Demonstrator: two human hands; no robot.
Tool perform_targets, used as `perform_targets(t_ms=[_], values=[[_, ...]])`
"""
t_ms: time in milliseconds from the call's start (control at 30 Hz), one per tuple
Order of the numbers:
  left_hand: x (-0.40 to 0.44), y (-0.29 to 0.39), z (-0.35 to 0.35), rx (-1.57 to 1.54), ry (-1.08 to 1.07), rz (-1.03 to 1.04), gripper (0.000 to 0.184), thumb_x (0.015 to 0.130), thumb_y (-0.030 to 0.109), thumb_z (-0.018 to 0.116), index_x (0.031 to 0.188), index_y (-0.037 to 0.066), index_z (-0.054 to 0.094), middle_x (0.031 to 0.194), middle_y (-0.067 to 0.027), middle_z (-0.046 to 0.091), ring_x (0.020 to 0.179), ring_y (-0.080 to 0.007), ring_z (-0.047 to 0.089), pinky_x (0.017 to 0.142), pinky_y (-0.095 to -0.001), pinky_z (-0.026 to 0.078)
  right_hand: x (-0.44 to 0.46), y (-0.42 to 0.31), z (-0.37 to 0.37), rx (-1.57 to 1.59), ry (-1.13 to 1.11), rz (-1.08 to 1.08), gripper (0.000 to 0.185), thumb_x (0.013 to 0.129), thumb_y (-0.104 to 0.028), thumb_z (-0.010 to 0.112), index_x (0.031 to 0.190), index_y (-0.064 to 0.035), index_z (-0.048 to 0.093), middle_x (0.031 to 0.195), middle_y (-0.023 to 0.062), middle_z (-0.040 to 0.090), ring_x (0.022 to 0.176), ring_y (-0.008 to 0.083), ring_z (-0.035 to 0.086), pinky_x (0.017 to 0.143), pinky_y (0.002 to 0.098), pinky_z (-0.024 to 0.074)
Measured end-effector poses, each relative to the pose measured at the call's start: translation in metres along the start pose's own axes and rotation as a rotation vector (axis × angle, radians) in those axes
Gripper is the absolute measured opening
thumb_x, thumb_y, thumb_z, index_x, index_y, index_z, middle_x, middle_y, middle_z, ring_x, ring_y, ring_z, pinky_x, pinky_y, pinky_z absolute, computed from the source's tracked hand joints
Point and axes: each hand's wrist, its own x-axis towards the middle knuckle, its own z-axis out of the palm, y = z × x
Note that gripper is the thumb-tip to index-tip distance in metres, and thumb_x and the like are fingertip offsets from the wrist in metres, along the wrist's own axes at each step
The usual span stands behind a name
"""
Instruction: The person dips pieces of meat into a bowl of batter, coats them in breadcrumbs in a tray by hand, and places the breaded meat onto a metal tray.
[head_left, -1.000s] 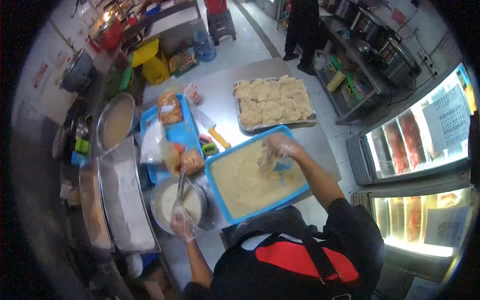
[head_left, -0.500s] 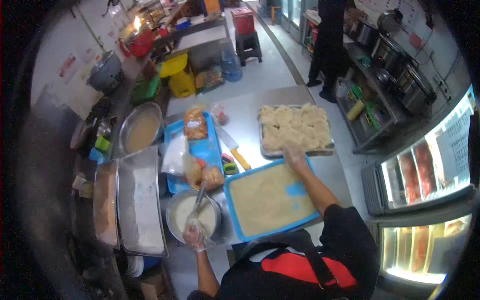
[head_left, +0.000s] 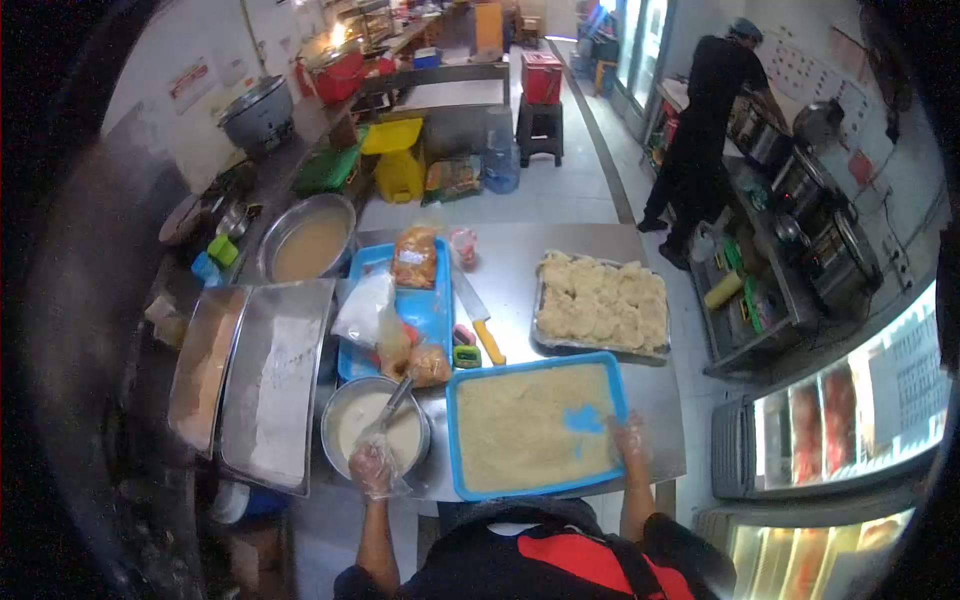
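Observation:
My left hand (head_left: 374, 470), in a clear plastic glove, is closed around a long metal utensil (head_left: 396, 405). The utensil slants across a metal bowl (head_left: 424, 452) of white batter (head_left: 375, 418); its working end is hidden. My right hand (head_left: 630, 442), also gloved, is at the right rim of a blue tray (head_left: 455, 440) spread with pale crumbs (head_left: 530, 430). Its fingers are blurred, and I cannot tell whether they grip the rim. Blue tray bottom shows through the crumbs near this hand. Beyond stands a metal tray (head_left: 600, 349) piled with crumb-coated pieces (head_left: 600, 300).
A knife (head_left: 487, 340) lies beside another blue tray (head_left: 430, 310) holding plastic bags (head_left: 365, 312). Metal bins (head_left: 270, 390) and a basin (head_left: 306, 240) stand left. A person (head_left: 705, 130) works at pots on the right. Lit fridges (head_left: 840, 370) stand near right.
My right hand has moved back from the metal tray to the blue tray's right rim. My left hand stays at the batter bowl. The view has tilted up, showing more of the other person.

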Motion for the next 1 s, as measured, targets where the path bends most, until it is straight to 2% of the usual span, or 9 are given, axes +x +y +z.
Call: perform_targets(t_ms=[267,400,533,633,667,833,900,967,1000], values=[[-0.003,0.016,-0.009,0.007,0.051,0.036,0.024,0.076,0.028,0.057,0.074,0.004,0.062,0.070,-0.0185,0.059,0.065,-0.0378,0.055,0.060,-0.0439,0.043,0.012,0.006,0.007,0.078,-0.010,-0.097,0.045,0.077,-0.041,0.059,0.095,-0.0004,0.056,0.082,0.0198,0.059,0.074,0.0350,0.058,0.063,0.0417,0.0466],[-0.003,0.013,-0.007,-0.039,0.014,-0.058,0.027,0.075,0.030,0.058,0.076,0.003,0.063,0.072,-0.0189,0.060,0.067,-0.0379,0.056,0.061,-0.0439,0.043,0.024,-0.022,-0.013,0.203,-0.129,0.217,0.043,0.076,-0.041,0.059,0.092,-0.0009,0.057,0.079,0.0186,0.058,0.073,0.0353,0.057,0.064,0.0421,0.0443],[-0.005,0.007,-0.007,-0.002,-0.062,-0.136,0.029,0.075,0.030,0.058,0.077,0.002,0.063,0.073,-0.0201,0.060,0.068,-0.0384,0.057,0.061,-0.0443,0.043,0.054,-0.066,-0.051,0.184,0.037,0.164,0.035,0.079,-0.037,0.054,0.082,-0.0019,0.059,0.079,0.0171,0.058,0.075,0.0312,0.054,0.069,0.0400,0.0411],[-0.004,-0.005,-0.001,0.028,-0.082,-0.164,0.029,0.075,0.030,0.057,0.076,0.001,0.063,0.072,-0.0209,0.060,0.067,-0.0387,0.057,0.060,-0.0444,0.043,0.098,-0.085,-0.022,0.309,0.216,-0.206,0.011,0.078,-0.012,0.048,0.080,-0.0062,0.057,0.074,0.0126,0.058,0.065,0.0230,0.056,0.056,0.0350,0.0443],[-0.003,0.000,-0.002,0.050,-0.091,-0.142,0.029,0.075,0.029,0.057,0.075,0.000,0.062,0.071,-0.0211,0.059,0.066,-0.0387,0.056,0.060,-0.0445,0.043,0.113,-0.104,-0.026,0.021,0.183,-0.285,0.011,0.077,-0.014,0.049,0.079,-0.0066,0.057,0.074,0.0121,0.058,0.064,0.0239,0.057,0.056,0.0351,0.0452],[-0.001,0.009,-0.008,0.055,-0.098,-0.143,0.030,0.075,0.028,0.057,0.071,-0.001,0.058,0.065,-0.0209,0.057,0.062,-0.0383,0.055,0.057,-0.0450,0.041,0.169,-0.149,0.012,-0.174,0.009,-0.394,0.018,0.075,-0.015,0.049,0.086,-0.0058,0.059,0.082,0.0140,0.061,0.079,0.0292,0.059,0.068,0.0410,0.0469],[-0.005,0.007,-0.005,0.012,-0.025,-0.126,0.029,0.075,0.028,0.056,0.069,-0.001,0.057,0.064,-0.0208,0.056,0.060,-0.0384,0.054,0.056,-0.0449,0.040,0.180,-0.149,0.052,-0.304,0.210,-0.525,0.020,0.076,-0.016,0.048,0.089,-0.0056,0.060,0.087,0.0137,0.060,0.085,0.0291,0.058,0.073,0.0404,0.0464],[-0.004,0.012,-0.008,-0.055,0.025,-0.109,0.029,0.075,0.027,0.056,0.068,-0.001,0.056,0.063,-0.0208,0.055,0.060,-0.0384,0.053,0.055,-0.0446,0.040,0.181,-0.162,0.037,-0.210,0.081,-0.414,0.021,0.078,-0.018,0.046,0.089,-0.0049,0.059,0.085,0.0118,0.059,0.082,0.0256,0.057,0.069,0.0384,0.0462],[-0.003,0.023,-0.014,-0.102,0.034,-0.098,0.029,0.075,0.027,0.056,0.068,-0.001,0.056,0.063,-0.0208,0.055,0.060,-0.0384,0.053,0.055,-0.0444,0.040,0.177,-0.173,0.018,-0.162,0.029,-0.388,0.025,0.074,-0.017,0.051,0.093,-0.0035,0.059,0.095,0.0184,0.059,0.095,0.0315,0.055,0.080,0.0390,0.0450]])
